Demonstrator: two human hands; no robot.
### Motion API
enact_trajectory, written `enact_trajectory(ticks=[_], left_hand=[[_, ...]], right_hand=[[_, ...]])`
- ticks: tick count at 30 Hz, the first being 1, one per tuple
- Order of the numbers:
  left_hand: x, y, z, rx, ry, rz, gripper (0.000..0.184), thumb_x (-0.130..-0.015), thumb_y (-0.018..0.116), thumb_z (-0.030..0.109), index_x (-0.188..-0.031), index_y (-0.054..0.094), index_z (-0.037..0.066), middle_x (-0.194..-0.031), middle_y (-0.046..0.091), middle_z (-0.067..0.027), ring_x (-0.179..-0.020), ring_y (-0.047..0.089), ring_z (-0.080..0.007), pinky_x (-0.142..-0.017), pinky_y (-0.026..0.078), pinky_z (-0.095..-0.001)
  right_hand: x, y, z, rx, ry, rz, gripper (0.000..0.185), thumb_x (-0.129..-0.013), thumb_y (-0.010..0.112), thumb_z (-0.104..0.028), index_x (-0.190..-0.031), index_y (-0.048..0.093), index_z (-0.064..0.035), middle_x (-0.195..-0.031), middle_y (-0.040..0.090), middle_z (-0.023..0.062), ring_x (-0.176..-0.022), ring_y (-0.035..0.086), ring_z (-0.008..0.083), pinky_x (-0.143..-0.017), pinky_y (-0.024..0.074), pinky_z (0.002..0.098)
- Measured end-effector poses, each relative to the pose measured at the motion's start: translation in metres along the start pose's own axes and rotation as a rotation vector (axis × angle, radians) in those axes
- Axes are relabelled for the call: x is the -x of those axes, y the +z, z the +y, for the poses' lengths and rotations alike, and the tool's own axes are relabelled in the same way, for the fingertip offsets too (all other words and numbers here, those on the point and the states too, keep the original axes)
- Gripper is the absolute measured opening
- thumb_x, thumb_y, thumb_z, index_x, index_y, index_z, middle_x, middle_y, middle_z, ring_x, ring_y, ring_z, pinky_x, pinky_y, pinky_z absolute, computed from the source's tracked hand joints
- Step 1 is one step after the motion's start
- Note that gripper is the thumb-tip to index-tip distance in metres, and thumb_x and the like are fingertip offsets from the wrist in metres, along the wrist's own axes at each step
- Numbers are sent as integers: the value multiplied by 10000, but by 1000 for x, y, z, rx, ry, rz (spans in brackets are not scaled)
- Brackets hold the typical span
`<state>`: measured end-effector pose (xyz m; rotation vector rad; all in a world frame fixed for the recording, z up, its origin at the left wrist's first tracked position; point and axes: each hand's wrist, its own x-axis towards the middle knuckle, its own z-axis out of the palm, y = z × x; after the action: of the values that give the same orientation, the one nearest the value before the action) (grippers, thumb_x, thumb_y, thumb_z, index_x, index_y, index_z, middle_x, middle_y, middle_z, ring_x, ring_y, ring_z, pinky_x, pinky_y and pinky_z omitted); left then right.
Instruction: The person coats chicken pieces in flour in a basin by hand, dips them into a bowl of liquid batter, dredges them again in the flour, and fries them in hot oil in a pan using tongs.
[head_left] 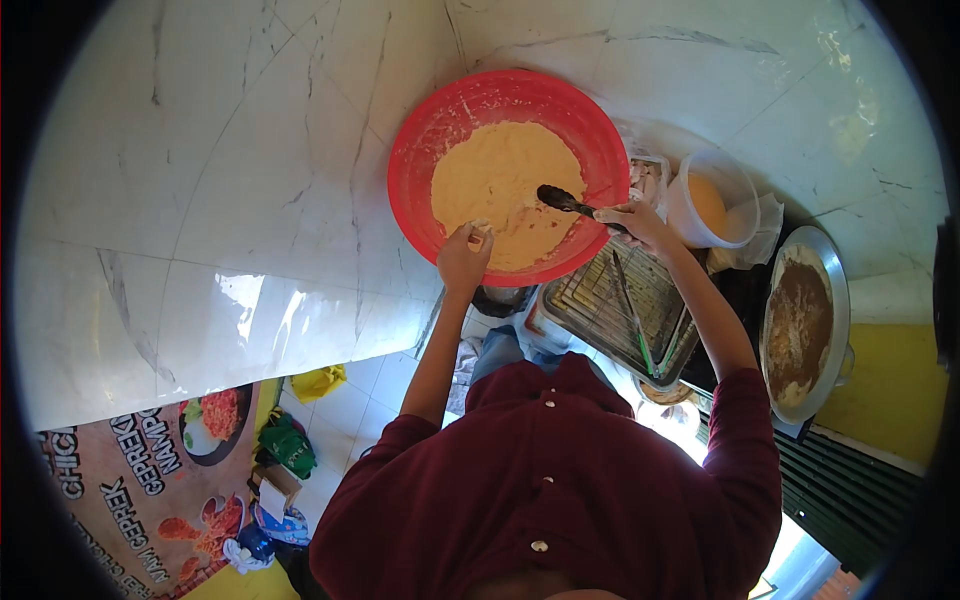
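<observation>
A wide red basin holds a bed of pale yellow flour, with some flour stuck to its inner wall. My left hand is over the basin's near left side, fingers closed on a small flour-coated piece whose kind I cannot make out. From the right, my right hand grips black-tipped tongs, their head above the flour. A few reddish lumps show in the flour close to the tongs.
Right of the basin stand a white tray of pale pieces and a clear tub with orange contents. Nearer me, a green-handled thin metal tool lies on a rack tray. A large metal pan with brown contents is far right.
</observation>
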<state>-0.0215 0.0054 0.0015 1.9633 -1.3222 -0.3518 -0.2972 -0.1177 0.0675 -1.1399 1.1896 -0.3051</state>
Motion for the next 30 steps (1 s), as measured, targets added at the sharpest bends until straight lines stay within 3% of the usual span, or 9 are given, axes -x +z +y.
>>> enact_trajectory(ticks=[4, 6, 9, 13, 30], left_hand=[[2, 1, 1, 14, 40, 20, 216, -758, 613, 250, -924, 636, 114, -743, 627, -41, -673, 608, -172, -614, 467, -291], [1, 1, 1, 31, 63, 22, 202, -755, 615, 227, -916, 636, 106, -742, 626, -40, -669, 605, -170, -606, 467, -288], [2, 2, 4, 38, 70, 45, 196, -762, 611, 221, -915, 634, 101, -743, 626, -33, -672, 605, -163, -609, 466, -284], [2, 1, 6, 19, 57, 29, 193, -781, 601, 230, -916, 631, 96, -735, 627, -29, -666, 605, -162, -605, 465, -283], [4, 1, 8, -26, 28, 18, 202, -795, 588, 248, -917, 624, 92, -764, 636, -39, -696, 616, -185, -614, 468, -297]], right_hand=[[13, -7, 17, -282, 126, -53, 224, -804, 624, -233, -809, 570, -16, -598, 512, 21, -377, 345, 33, -314, 233, 172], [25, -7, 23, -648, 235, -217, 224, -834, 579, -230, -920, 472, -53, -652, 494, 20, -384, 341, 16, -292, 217, 144], [36, -7, 50, -921, 208, -230, 271, -860, 531, -228, -1040, 405, -69, -705, 485, 37, -390, 341, 6, -285, 220, 121], [45, -6, 62, -1040, 121, -310, 253, -891, 464, -200, -1079, 368, -59, -713, 481, 51, -389, 344, 3, -286, 247, 116], [61, -9, 99, -1127, 30, -186, 353, -883, 499, -252, -1139, 356, -57, -695, 486, 43, -365, 351, 4, -267, 248, 117]])
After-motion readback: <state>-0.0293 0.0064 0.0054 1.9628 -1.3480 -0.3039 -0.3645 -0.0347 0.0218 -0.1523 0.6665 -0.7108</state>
